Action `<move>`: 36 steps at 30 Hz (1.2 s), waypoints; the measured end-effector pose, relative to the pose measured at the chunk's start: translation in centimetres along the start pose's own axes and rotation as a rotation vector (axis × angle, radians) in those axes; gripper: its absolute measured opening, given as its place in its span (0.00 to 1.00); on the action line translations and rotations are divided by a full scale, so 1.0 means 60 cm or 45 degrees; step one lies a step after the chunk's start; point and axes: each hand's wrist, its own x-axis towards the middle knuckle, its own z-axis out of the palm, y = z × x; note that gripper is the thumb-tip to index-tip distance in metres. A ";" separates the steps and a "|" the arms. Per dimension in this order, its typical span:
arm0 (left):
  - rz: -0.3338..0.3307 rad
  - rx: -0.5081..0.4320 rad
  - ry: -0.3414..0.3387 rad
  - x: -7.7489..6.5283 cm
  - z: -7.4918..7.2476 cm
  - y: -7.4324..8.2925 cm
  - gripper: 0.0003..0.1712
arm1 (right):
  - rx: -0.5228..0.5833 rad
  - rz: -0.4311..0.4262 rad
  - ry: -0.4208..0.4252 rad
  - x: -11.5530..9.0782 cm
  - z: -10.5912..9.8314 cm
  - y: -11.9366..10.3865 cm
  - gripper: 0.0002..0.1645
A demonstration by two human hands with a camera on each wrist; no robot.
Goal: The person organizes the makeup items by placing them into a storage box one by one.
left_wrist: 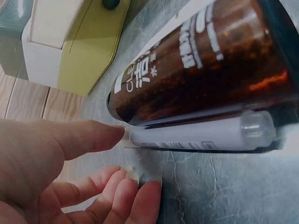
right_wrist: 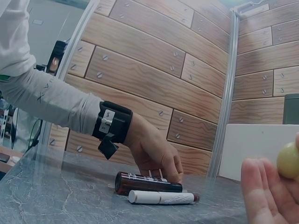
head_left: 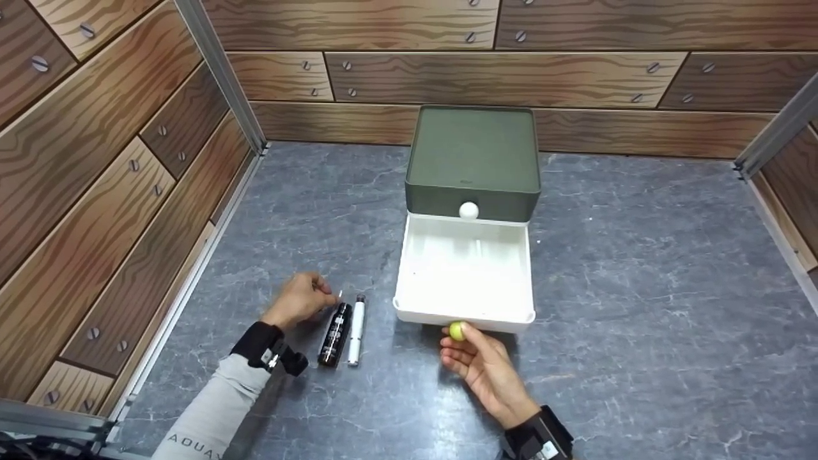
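Note:
My right hand pinches a yellow-green round knob between thumb and fingers at the front of a pulled-out white drawer. Beside the far end of a dark brown bottle is my left hand. In the left wrist view, its thumb tip is right at the end of a whitish tube with a clear cap, while the other fingers are spread below it. The bottle lies on its side with white print on it. Along its right side lies a white pen-like stick with a dark tip.
A dark green drawer box with a white knob stands toward the back wall, above the drawer. Wood-patterned panels enclose the grey marbled tabletop, joined by metal corner posts.

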 end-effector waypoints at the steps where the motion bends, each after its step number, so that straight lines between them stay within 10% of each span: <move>1: -0.006 0.006 0.001 0.000 0.001 0.000 0.14 | 0.000 -0.001 -0.002 0.000 0.000 0.000 0.15; 8: 0.134 0.235 0.126 -0.002 0.010 -0.002 0.10 | 0.001 -0.001 -0.019 -0.001 -0.001 0.003 0.15; 13: 0.087 0.229 0.100 -0.007 0.008 0.000 0.09 | 0.003 -0.004 -0.042 -0.001 -0.002 0.004 0.16; 36: 0.023 -0.723 -0.252 -0.011 -0.029 -0.002 0.14 | -0.005 -0.009 -0.018 0.000 -0.003 0.003 0.15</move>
